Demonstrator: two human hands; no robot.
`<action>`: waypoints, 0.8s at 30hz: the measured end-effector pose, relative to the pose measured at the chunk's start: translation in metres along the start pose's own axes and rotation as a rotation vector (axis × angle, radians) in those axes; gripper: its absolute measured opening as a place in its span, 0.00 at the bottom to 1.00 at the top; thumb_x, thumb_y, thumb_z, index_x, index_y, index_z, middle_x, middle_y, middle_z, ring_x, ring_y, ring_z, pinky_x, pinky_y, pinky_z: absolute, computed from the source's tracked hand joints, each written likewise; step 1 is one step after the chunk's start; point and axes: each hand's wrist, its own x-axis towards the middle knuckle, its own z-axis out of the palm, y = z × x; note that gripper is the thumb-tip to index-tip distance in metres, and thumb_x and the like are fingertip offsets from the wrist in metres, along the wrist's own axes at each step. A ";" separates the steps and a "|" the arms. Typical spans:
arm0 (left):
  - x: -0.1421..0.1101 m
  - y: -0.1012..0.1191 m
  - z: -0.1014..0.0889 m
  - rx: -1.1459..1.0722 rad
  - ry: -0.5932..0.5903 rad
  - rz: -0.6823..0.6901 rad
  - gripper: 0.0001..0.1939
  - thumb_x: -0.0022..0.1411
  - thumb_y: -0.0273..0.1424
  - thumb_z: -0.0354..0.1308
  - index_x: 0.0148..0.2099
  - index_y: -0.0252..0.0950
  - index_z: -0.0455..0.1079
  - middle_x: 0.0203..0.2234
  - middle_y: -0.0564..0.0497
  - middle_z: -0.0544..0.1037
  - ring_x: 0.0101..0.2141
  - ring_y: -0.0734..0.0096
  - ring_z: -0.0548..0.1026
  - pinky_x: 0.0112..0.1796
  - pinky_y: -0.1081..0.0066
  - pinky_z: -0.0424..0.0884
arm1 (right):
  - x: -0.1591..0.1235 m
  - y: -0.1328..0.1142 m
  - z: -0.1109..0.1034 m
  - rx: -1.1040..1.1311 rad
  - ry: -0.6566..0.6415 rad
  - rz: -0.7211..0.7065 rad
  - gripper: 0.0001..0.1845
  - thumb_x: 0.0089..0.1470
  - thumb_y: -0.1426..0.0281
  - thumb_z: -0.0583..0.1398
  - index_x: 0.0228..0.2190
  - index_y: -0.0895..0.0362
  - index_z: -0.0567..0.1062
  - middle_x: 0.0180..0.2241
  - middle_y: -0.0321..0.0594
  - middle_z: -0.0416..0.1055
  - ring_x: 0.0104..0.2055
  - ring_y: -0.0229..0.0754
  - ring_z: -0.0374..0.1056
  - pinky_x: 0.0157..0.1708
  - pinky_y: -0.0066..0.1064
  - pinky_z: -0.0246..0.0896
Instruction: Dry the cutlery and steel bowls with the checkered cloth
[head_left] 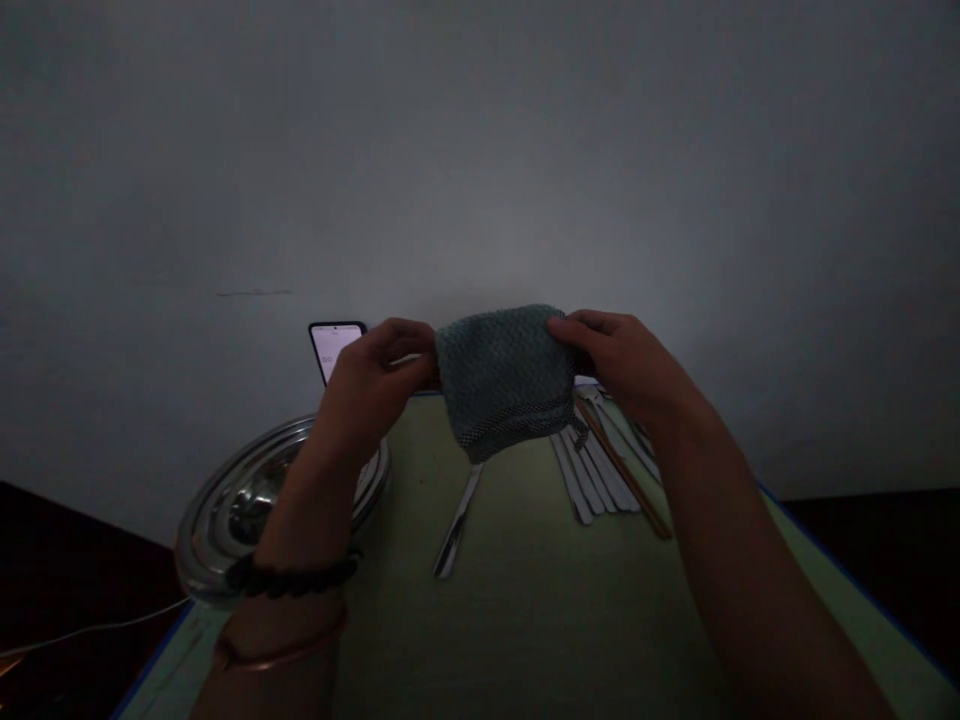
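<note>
Both my hands hold a folded grey-green textured cloth in the air above the table. My left hand pinches its left edge, and my right hand grips its right edge, fingers closed on the fabric. Below the cloth, a single metal utensil lies on the pale green table; its upper end is hidden by the cloth. The scene is dim.
A shiny steel plate sits at the table's left, partly behind my left forearm. A lit phone leans against the wall. Several metal utensils and a wooden chopstick lie at the right. A white cable trails off left.
</note>
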 end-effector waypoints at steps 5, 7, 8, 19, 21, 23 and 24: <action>0.000 0.001 0.002 0.087 0.058 0.033 0.06 0.53 0.27 0.57 0.32 0.36 0.76 0.28 0.52 0.80 0.32 0.69 0.77 0.37 0.70 0.74 | 0.002 0.001 -0.001 0.124 -0.104 0.007 0.08 0.46 0.66 0.60 0.20 0.53 0.68 0.26 0.35 0.68 0.32 0.38 0.66 0.35 0.31 0.65; 0.002 0.000 0.003 -0.031 0.015 0.009 0.08 0.54 0.28 0.55 0.35 0.36 0.76 0.33 0.50 0.80 0.35 0.68 0.77 0.39 0.68 0.74 | 0.003 0.002 -0.001 0.169 -0.096 0.012 0.07 0.44 0.68 0.62 0.21 0.54 0.67 0.25 0.33 0.67 0.30 0.36 0.65 0.35 0.31 0.65; 0.003 -0.001 0.003 -0.092 -0.006 -0.008 0.09 0.56 0.30 0.55 0.35 0.36 0.76 0.35 0.49 0.80 0.36 0.68 0.77 0.39 0.68 0.74 | 0.003 0.002 0.000 0.191 -0.092 0.016 0.07 0.42 0.70 0.63 0.22 0.54 0.67 0.25 0.32 0.67 0.29 0.35 0.65 0.35 0.31 0.65; 0.002 0.001 0.007 -0.052 0.130 -0.093 0.06 0.52 0.33 0.62 0.28 0.35 0.74 0.28 0.52 0.78 0.34 0.70 0.74 0.38 0.72 0.71 | 0.001 0.004 -0.004 -0.092 -0.067 -0.031 0.12 0.42 0.64 0.65 0.30 0.56 0.72 0.30 0.35 0.72 0.34 0.38 0.68 0.42 0.37 0.62; 0.003 0.001 0.008 -0.179 0.117 -0.109 0.05 0.51 0.30 0.61 0.26 0.35 0.71 0.24 0.54 0.75 0.30 0.74 0.73 0.35 0.73 0.70 | 0.001 0.003 -0.002 -0.082 -0.041 -0.015 0.11 0.43 0.65 0.64 0.30 0.56 0.72 0.29 0.36 0.73 0.34 0.39 0.68 0.43 0.38 0.62; 0.005 0.000 0.009 -0.298 0.107 -0.107 0.04 0.49 0.29 0.61 0.25 0.35 0.69 0.22 0.56 0.72 0.27 0.77 0.71 0.33 0.74 0.69 | 0.002 0.002 0.000 -0.031 -0.070 0.025 0.07 0.44 0.67 0.63 0.28 0.57 0.73 0.29 0.37 0.73 0.34 0.38 0.69 0.44 0.38 0.63; 0.006 -0.001 0.009 -0.330 0.106 -0.102 0.04 0.48 0.28 0.62 0.25 0.36 0.69 0.22 0.57 0.71 0.27 0.78 0.70 0.33 0.74 0.69 | 0.002 0.002 0.001 -0.007 -0.096 0.050 0.05 0.45 0.69 0.62 0.27 0.57 0.73 0.30 0.38 0.73 0.34 0.38 0.69 0.45 0.38 0.63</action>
